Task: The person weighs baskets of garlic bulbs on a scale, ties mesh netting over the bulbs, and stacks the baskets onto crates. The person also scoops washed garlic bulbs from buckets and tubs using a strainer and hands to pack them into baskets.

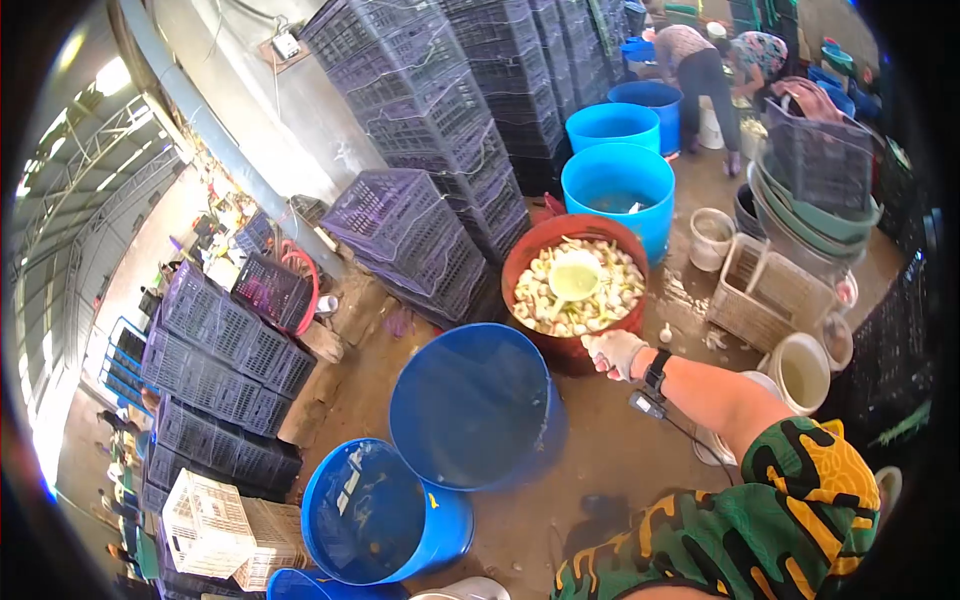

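My right hand (615, 355), in a pale glove with a dark watch at the wrist, reaches out to the near rim of a red tub (520, 328). Its fingers are curled closed at that rim and seem to grip it. Whitish bulbs with short pale stems, like garlic (620, 275), fill the tub. On top of them lies a pale yellow-green plastic scoop (577, 275). My left hand is out of sight. Below the right forearm a small dark device (646, 404) hangs on a cable.
Two blue tubs (470, 405) (440, 530) with dark liquid stand near me. Light-blue tubs (620, 190) stand behind the red one. Stacked purple crates (400, 235) rise at left. At right are a beige basket (765, 295) and white buckets (800, 370). Two people (695, 60) bend over farther back.
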`<action>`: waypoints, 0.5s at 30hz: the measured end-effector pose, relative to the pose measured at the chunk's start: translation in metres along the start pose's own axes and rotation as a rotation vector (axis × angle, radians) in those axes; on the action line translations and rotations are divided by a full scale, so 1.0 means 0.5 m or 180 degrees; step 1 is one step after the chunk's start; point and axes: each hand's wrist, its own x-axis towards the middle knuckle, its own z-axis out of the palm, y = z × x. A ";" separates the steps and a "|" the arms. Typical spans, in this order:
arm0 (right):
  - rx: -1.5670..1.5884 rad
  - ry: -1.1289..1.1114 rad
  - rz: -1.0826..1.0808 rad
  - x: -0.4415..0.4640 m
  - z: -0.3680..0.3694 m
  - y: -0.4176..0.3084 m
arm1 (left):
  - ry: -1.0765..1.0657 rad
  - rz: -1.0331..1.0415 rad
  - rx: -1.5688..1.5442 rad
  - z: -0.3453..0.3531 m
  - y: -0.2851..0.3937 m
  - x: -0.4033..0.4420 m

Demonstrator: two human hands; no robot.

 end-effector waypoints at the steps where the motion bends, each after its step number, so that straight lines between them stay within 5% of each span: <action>1: 0.0253 0.0132 0.0002 0.040 0.012 -0.046 | 0.0268 -0.0164 -0.0141 -0.041 0.087 0.048; 4: 0.0452 0.0246 -0.0301 0.165 0.054 -0.182 | 0.0693 -0.0255 -0.0552 -0.141 0.244 0.142; 6: 0.0721 -0.0289 -0.0374 0.270 0.088 -0.287 | 0.0818 -0.0227 -0.0669 -0.193 0.316 0.192; 15: 0.0433 -0.0143 -0.0865 0.641 0.347 -0.757 | 0.0902 -0.0684 -0.0233 -0.205 0.447 0.282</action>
